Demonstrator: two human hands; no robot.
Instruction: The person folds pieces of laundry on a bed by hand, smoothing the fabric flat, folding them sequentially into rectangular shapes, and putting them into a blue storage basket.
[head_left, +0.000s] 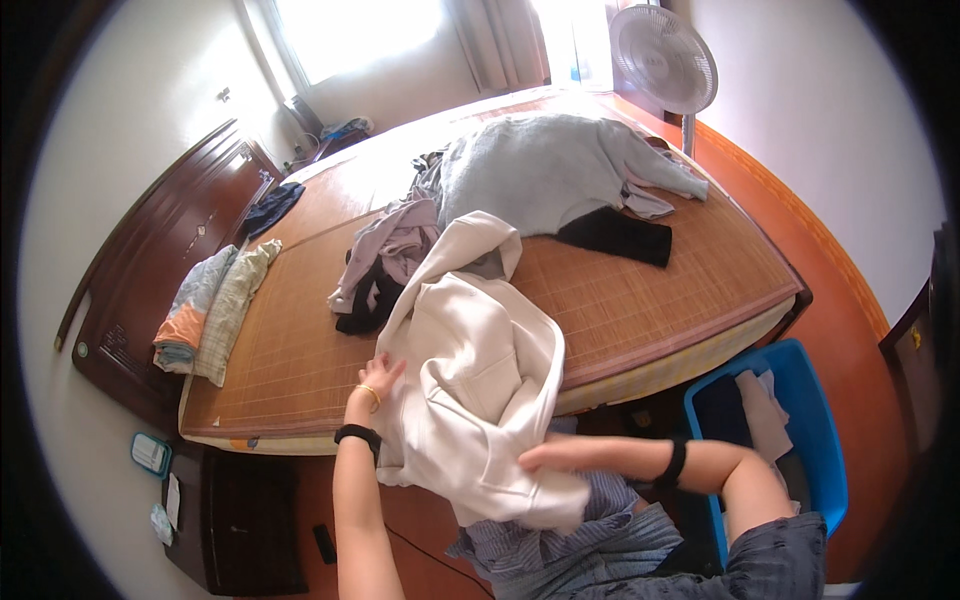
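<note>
A cream hooded garment lies partly on the bed's near edge and hangs down over my lap. Its hood points toward the middle of the bed, and one side is folded inward. My left hand rests at the garment's left edge with its fingers spread. Across the lower part reaches my right hand, slightly blurred, its fingertips against the cloth; whether they pinch it is unclear. Beyond the hood are a mauve garment, a large light grey sweater and a black piece of clothing.
A woven mat covers the bed. Folded bedding lies by the wooden headboard. A blue plastic tub with clothes stands at my right. Behind are a standing fan and, at lower left, a dark nightstand.
</note>
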